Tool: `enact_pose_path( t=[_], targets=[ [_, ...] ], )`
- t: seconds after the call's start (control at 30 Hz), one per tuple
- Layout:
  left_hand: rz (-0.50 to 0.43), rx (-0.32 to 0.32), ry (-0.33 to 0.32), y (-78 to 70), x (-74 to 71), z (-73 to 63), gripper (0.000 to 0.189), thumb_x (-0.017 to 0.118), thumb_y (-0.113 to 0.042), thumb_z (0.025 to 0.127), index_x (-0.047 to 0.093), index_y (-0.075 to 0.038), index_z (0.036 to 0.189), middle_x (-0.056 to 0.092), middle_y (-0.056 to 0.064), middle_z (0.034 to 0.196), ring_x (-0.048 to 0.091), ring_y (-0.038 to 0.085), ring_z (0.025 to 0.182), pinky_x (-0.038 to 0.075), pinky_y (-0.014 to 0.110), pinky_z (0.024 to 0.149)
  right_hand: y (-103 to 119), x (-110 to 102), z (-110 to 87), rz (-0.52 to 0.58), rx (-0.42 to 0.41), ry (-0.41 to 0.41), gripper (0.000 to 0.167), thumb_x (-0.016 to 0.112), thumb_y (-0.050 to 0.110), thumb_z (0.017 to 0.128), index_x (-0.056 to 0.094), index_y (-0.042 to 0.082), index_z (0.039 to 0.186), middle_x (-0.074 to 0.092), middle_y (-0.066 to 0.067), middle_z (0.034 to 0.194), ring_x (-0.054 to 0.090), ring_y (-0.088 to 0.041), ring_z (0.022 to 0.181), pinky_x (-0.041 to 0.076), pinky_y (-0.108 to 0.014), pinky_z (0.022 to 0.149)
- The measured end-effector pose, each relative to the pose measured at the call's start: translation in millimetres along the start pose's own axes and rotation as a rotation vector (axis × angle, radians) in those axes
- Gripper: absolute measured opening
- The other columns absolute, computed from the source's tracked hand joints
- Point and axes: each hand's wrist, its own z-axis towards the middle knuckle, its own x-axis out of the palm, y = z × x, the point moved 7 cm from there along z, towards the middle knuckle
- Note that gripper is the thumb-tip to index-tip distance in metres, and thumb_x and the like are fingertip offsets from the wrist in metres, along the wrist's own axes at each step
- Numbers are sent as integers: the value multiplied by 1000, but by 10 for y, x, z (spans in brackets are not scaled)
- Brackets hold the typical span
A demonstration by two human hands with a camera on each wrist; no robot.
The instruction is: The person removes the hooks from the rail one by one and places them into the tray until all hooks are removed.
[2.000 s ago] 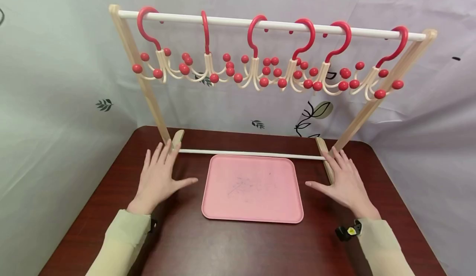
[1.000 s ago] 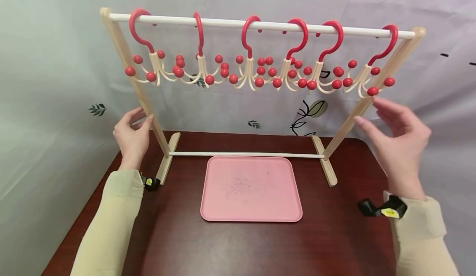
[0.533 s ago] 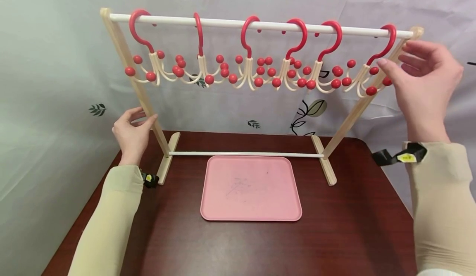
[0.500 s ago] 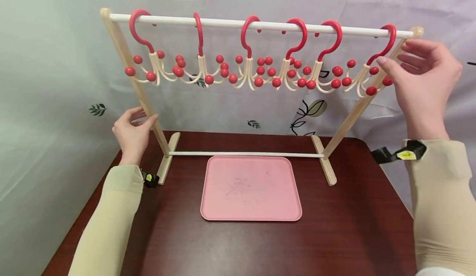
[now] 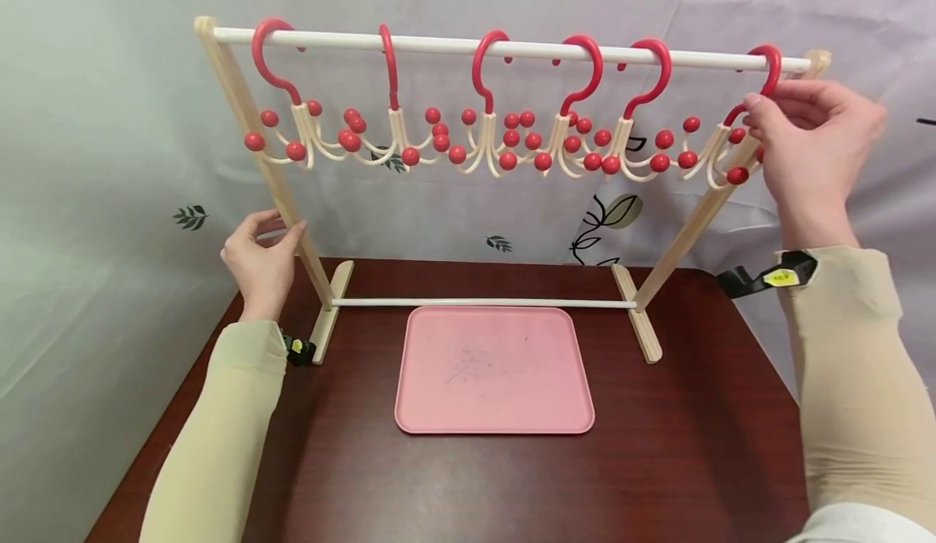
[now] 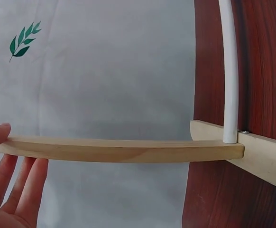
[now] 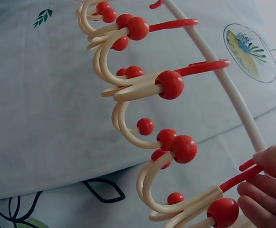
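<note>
A wooden rack with a white top bar [image 5: 446,43] stands on the table, several multi-arm hangers hanging along it. My left hand [image 5: 259,262] grips the rack's left upright post [image 6: 128,151], thumb on one side and fingers on the other, well below the top bar. At the far right end, my right hand [image 5: 822,149] pinches the red hook [image 7: 241,177] of the last hanger between thumb and fingers. That hook is still over the bar. The hanger's cream arms [image 7: 159,183] with red ball tips hang below, and one ball is partly covered by the hand.
A pink tray [image 5: 493,376] lies on the dark red table [image 5: 409,486], just in front of the rack's white lower rod [image 5: 468,302]. Wooden feet [image 5: 637,315] stick out forward at both sides. A patterned cloth [image 5: 117,120] hangs behind.
Both hands have risen from the rack's feet: the left took hold of the left post, while the right went up beside the right post, then leftward onto the last hanger's hook, turning that hanger slightly.
</note>
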Motion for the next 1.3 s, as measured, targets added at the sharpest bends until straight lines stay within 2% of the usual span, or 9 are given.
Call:
enact_pose_path(
  t=[0.17, 0.3, 0.47, 0.6, 0.83, 1.1, 1.2, 1.3],
  targets=[
    [27, 5, 10, 12, 0, -7, 37, 81, -34, 89, 76, -15, 120, 73, 3, 110, 71, 11, 93, 59, 26, 80, 4, -14, 8, 83, 1, -38, 23, 86, 10, 82, 80, 6, 105, 74, -5, 95, 70, -14, 80, 55, -14, 71],
    [44, 15, 11, 11, 6, -11, 35, 80, -33, 90, 76, -14, 119, 73, 3, 109, 71, 13, 92, 59, 27, 79, 17, -26, 18, 178, -4, -37, 28, 89, 9, 78, 79, 2, 103, 75, -8, 93, 71, -16, 77, 56, -15, 67],
    [46, 49, 18, -19, 29, -6, 33, 79, -29, 91, 75, -10, 119, 72, 5, 108, 71, 14, 90, 60, 28, 79, 54, -42, -6, 212, -17, -63, 31, 90, 10, 77, 78, 3, 104, 74, -9, 99, 71, -16, 83, 56, -17, 76],
    [58, 63, 13, -28, 31, -3, 33, 78, -28, 92, 75, -9, 118, 72, 6, 106, 71, 15, 89, 60, 28, 79, 137, -32, -54, 199, -39, -80, 35, 89, 14, 78, 75, 4, 108, 71, -9, 105, 70, -15, 91, 54, -19, 87],
    [72, 68, 3, -27, 3, -4, 33, 77, -30, 92, 74, -8, 117, 72, 7, 105, 72, 17, 90, 60, 29, 79, 267, -39, -103, 146, -40, -106, 40, 89, 22, 79, 74, 8, 113, 71, -7, 112, 70, -11, 97, 49, -18, 95],
    [87, 56, 6, -5, 26, 14, 35, 76, -32, 93, 73, -8, 118, 72, 7, 105, 72, 21, 92, 60, 33, 80, 263, -129, -145, 218, -1, -119, 48, 93, 22, 73, 72, 8, 114, 71, -6, 114, 70, -10, 96, 50, -17, 93],
    [88, 50, 7, -2, 30, 16, 34, 76, -31, 93, 73, -8, 118, 71, 7, 105, 72, 21, 93, 60, 33, 80, 222, -174, -203, 188, 18, -115, 48, 92, 22, 75, 71, 9, 115, 71, -5, 114, 69, -9, 95, 50, -16, 91],
    [88, 50, 7, 2, 34, 24, 33, 77, -30, 93, 73, -9, 118, 71, 6, 105, 72, 20, 92, 60, 33, 80, 155, -224, -272, 165, 32, -110, 46, 92, 20, 76, 71, 8, 115, 71, -5, 114, 70, -9, 92, 53, -14, 82]
  ],
)
